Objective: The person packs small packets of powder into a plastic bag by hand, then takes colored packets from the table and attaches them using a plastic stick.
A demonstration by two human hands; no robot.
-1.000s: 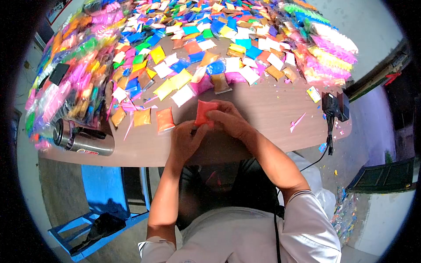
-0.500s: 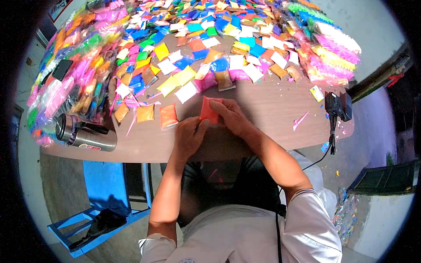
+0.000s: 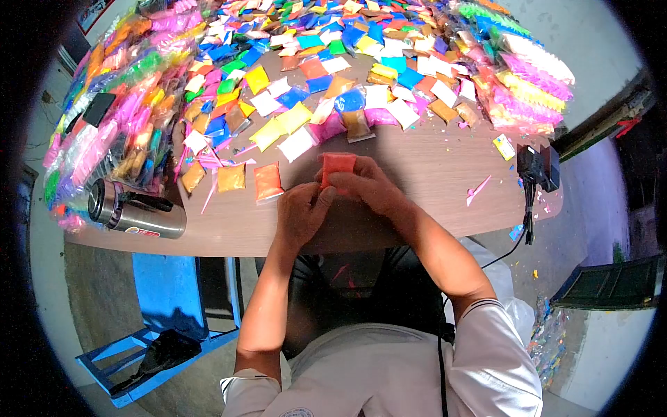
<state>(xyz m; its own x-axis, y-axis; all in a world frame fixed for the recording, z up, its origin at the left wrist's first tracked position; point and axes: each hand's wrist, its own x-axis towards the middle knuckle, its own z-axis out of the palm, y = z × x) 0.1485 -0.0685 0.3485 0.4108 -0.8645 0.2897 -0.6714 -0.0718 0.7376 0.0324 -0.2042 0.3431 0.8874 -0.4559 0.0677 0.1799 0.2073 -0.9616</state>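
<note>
Grips a small red pillow-shaped plastic packet above a brown wood-patterned tabletop, pinching it in the right hand with thumb across the lower front and fingers behind. Has the left hand just below and to the left, fingers curled, thumb close to the packet's lower corner; cannot tell whether touching it. Has beside the left hand a second red plastic packet, lying flat with a clear strip at one edge, then two orange-brown plastic packets in the same row. Faces, farther back, a wide spread of many-coloured plastic packets. Has at the left clear plastic bags stuffed with coloured packets, and before them a lidded stainless-steel flask on its side, contents hidden; at the right, more packed clear bags. Compared with half a second ago, holds the red packet slightly higher, right thumb lower on its face; leaves the row unchanged.
</note>
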